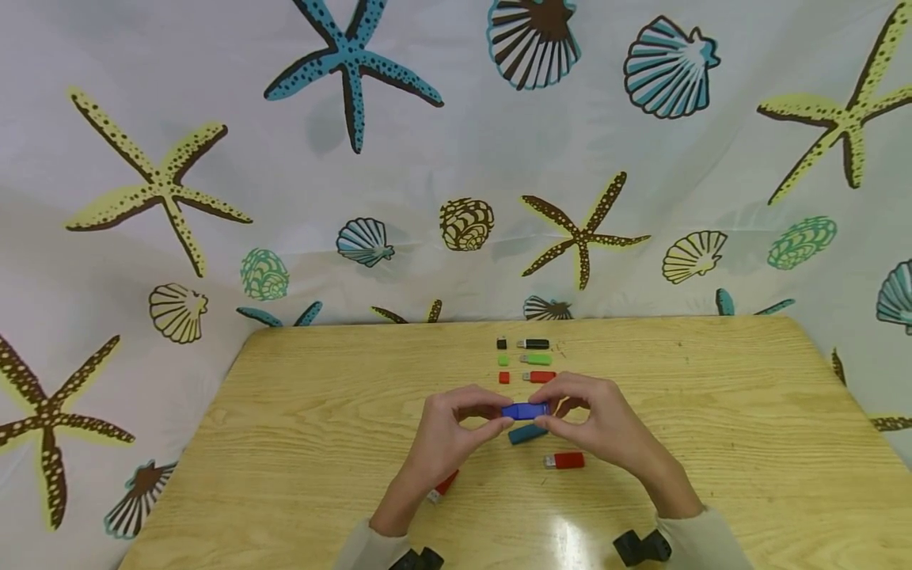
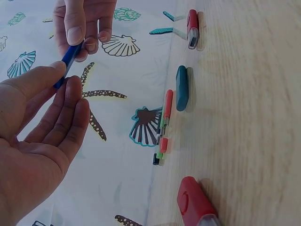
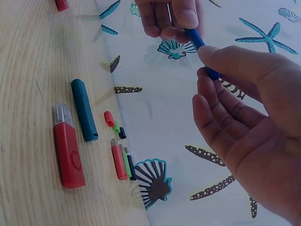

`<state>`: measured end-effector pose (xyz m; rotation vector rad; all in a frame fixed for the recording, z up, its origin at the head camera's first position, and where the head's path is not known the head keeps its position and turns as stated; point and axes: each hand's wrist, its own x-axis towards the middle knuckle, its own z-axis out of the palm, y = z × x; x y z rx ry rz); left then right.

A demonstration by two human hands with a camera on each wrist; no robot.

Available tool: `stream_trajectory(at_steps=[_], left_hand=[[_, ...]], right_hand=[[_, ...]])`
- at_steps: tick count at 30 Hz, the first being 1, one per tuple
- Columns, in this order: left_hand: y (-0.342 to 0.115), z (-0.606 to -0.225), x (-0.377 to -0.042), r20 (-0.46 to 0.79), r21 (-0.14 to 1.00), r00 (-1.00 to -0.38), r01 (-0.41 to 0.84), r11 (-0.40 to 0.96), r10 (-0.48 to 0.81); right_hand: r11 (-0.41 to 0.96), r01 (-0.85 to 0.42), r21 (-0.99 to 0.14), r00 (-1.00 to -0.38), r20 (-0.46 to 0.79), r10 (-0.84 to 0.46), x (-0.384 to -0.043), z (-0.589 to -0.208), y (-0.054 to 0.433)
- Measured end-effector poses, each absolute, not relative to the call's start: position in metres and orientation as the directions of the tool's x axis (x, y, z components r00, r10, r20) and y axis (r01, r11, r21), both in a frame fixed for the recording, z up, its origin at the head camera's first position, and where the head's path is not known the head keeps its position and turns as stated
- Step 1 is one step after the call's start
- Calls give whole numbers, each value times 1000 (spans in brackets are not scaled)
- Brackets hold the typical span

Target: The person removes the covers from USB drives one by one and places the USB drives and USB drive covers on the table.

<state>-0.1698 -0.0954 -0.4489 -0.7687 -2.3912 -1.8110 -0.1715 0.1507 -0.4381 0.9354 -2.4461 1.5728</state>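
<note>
A blue USB flash drive (image 1: 526, 411) is held level between both hands, above the table. My left hand (image 1: 450, 431) pinches its left end between thumb and fingertips. At the other end, my right hand (image 1: 606, 419) pinches it the same way. The drive looks closed, with no metal plug showing, though fingertips cover both ends. Just below the hands on the table lies a capped-looking teal drive (image 1: 526, 434). Nearer me are a red drive (image 1: 568, 461) with its end toward the left and another red drive (image 1: 445, 484), partly hidden by the left hand.
Farther back, uncapped black (image 1: 536, 344), green (image 1: 539, 359) and red (image 1: 541, 377) drives lie in a column. Left of them sit matching black (image 1: 502, 343), green (image 1: 503, 361) and red (image 1: 504, 378) caps. A patterned cloth (image 1: 413, 182) hangs behind the wooden table (image 1: 321, 412).
</note>
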Motion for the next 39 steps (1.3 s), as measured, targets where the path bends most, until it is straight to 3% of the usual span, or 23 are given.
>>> stream_trajectory(at_steps=[5,13,28,39], left_hand=[[-98,-448,-171,301,906,-884,382,181,357],[-122,-446,-177,346,915,-904,384,124,250],[-112,-453,-179,228,938,-952,272,216,205],[-111,-458,-182,213,936,-948,267,231,235]], right_hand=[[283,-538,-794,-803,381,-458,-172,-435,155],[343,-509,-789,-850,397,-347,-171,-430,187],[390,-478,-787,-873,374,-314,-178,-437,189],[425,-451,-785,-888,348,-300,-180,-448,188]])
